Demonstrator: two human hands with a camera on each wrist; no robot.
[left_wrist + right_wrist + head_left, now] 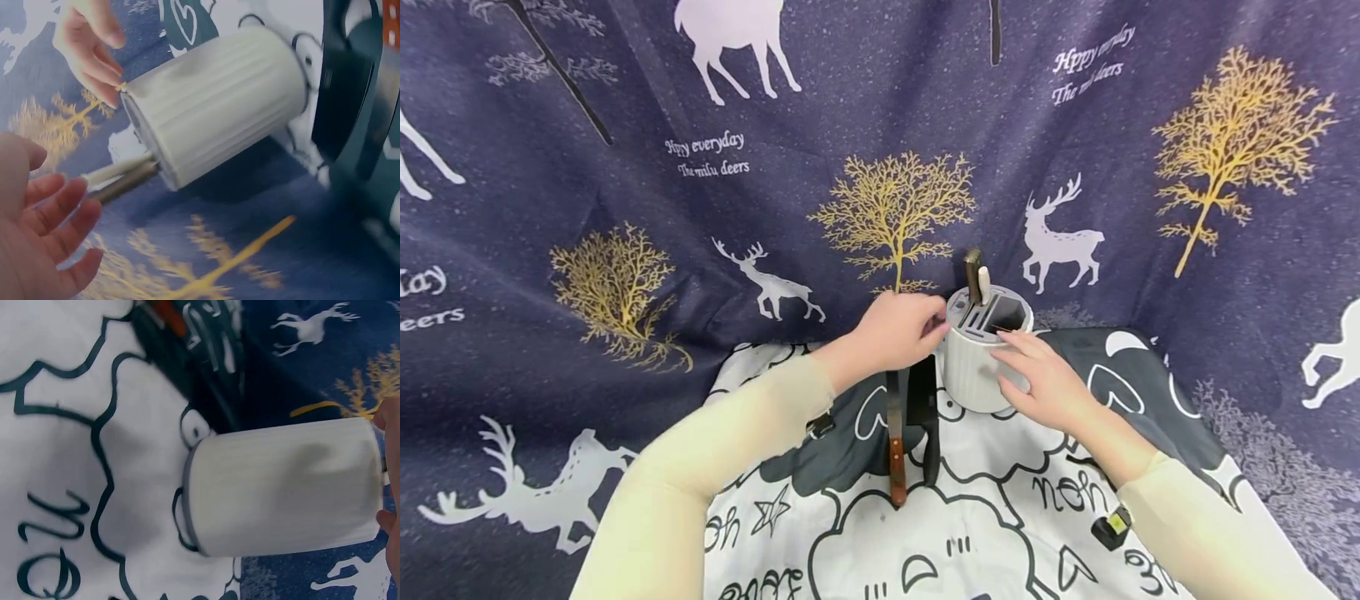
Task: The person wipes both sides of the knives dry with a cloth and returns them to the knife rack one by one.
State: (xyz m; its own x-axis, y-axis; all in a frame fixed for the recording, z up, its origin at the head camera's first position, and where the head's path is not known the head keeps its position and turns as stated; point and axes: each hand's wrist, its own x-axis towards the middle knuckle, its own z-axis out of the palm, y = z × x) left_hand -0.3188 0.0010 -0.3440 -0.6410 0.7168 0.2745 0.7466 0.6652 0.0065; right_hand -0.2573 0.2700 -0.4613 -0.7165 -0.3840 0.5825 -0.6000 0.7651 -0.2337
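A round white ribbed knife block (981, 371) stands upright, its grey slotted top holding a dark-handled knife (973, 275) and one with a white handle (984, 286). My left hand (904, 329) is at the left of its rim, fingers loosely bent and nothing in them. In the left wrist view those fingers (62, 209) are close to the two handles. At the opposite side, my right hand (1037, 379) has relaxed fingers at the front right rim. The right wrist view shows only its fingertips (386, 522) by the block's top edge.
Left of the block lie a black cleaver (922, 400) and a long knife with a brown wooden handle (897, 471), handles toward me. A black-and-white patterned cloth (955, 533) covers the table. Behind it hangs a dark blue curtain (850, 100) with deer and trees.
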